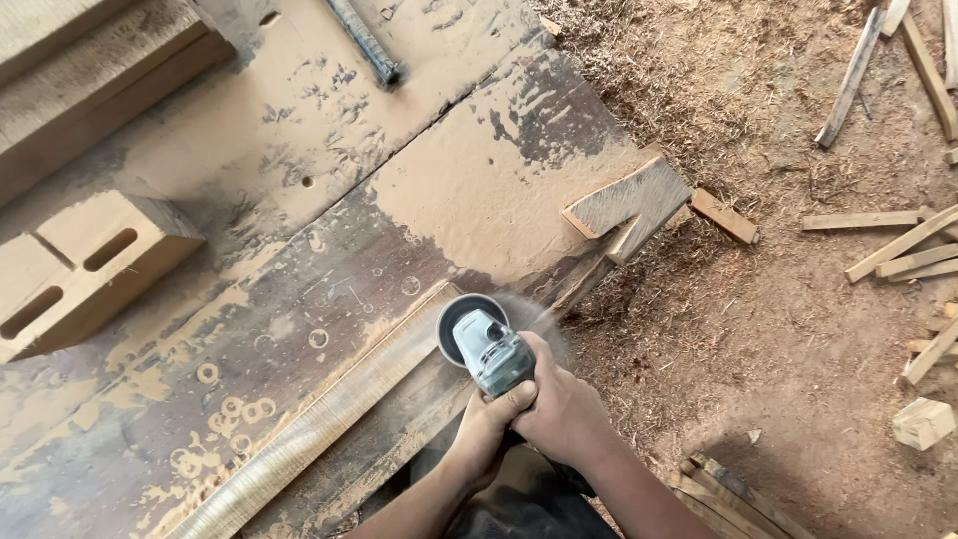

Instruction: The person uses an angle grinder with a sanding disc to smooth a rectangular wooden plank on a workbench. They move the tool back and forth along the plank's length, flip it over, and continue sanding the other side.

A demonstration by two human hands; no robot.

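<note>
Gripping grey angle grinder (487, 349) with left hand (489, 424) and right hand (564, 409) both clasped tight, disc on long plank (319, 424) edge at centre; ridged stretch toward 8 o'clock apparently worked, remainder toward 2 o'clock judged outstanding.

Grey-and-black grinder (486, 351), pale tan board (309, 429), reddish-brown sawdust floor (758, 329).
</note>
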